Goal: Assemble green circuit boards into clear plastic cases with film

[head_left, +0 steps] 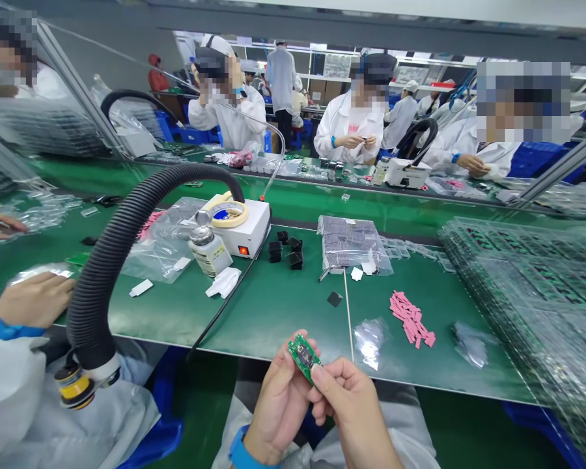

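Observation:
A small green circuit board [300, 350] with a dark part in its middle is held tilted between both hands, just off the bench's front edge. My left hand [282, 404], with a blue band at the wrist, grips the board's left side between thumb and fingers. On the lower right end of the board, the thumb and fingers of my right hand [349, 397] are closed. On the green bench beyond lie a small dark square [334, 299], a clear plastic bag [370, 342] and a pile of pink strips [411, 318].
A black fume hose [141, 202] arches over the left side near a white box [254, 228] and a metal-topped bottle [209, 251]. Stacked clear trays [522, 299] stand right. A co-worker's hand [34, 299] is at left; other people sit across.

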